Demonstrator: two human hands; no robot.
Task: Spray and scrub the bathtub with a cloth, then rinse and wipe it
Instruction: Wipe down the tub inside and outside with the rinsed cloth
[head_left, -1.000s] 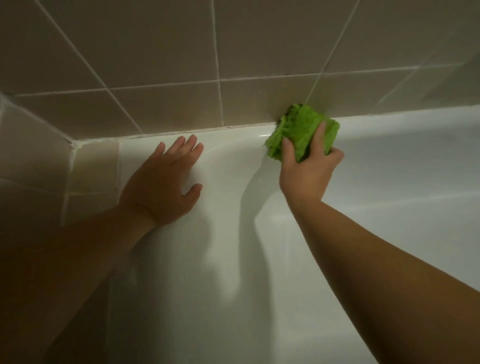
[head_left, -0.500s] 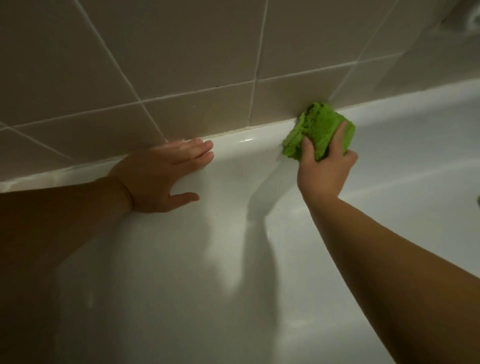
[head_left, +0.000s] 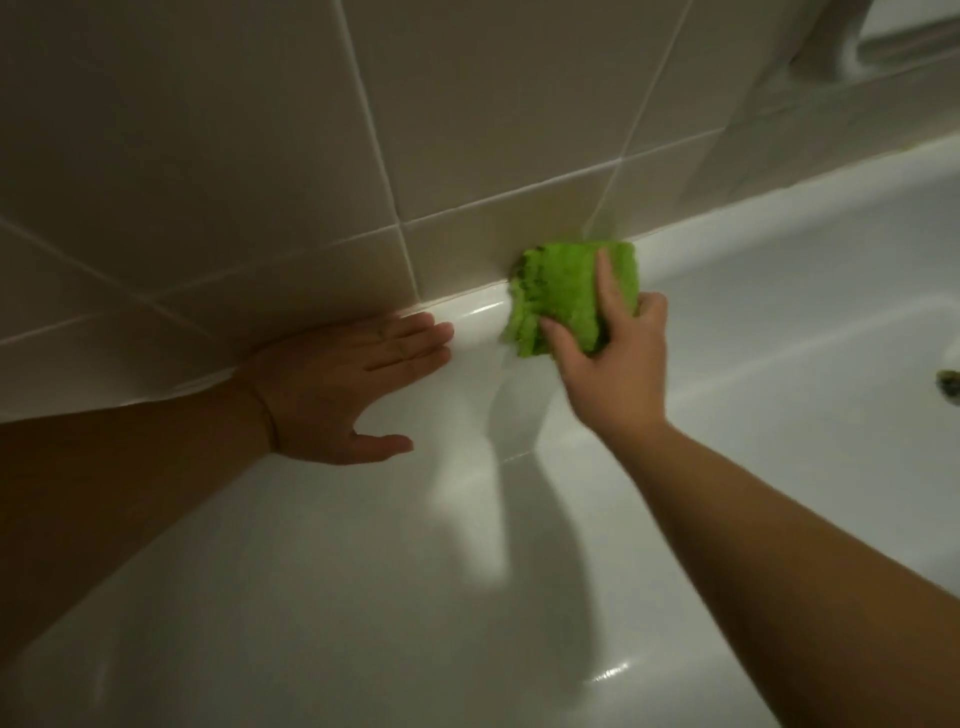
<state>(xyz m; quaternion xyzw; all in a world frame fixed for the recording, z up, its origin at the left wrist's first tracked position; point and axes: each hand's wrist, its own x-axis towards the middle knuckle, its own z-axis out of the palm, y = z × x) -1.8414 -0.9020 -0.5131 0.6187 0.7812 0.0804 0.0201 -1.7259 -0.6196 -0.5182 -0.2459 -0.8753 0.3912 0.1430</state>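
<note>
The white bathtub (head_left: 363, 597) fills the lower part of the head view, its far rim meeting the tiled wall. A folded bright green cloth (head_left: 563, 291) lies on that far rim, right against the wall joint. My right hand (head_left: 613, 364) grips the cloth from below, fingers spread over its face and thumb side wrapped round its right edge. My left hand (head_left: 353, 384) rests flat on the tub's inner wall just below the rim, left of the cloth, fingers straight and together, thumb out.
Beige wall tiles (head_left: 234, 156) with pale grout rise behind the tub. A dark drain fitting (head_left: 949, 385) shows at the right edge. A pale curved fixture (head_left: 852, 47) sits at the top right corner.
The view has swung right along the tub. My right hand has slid the cloth along the rim toward my left hand, which has stayed flat on the tub wall.
</note>
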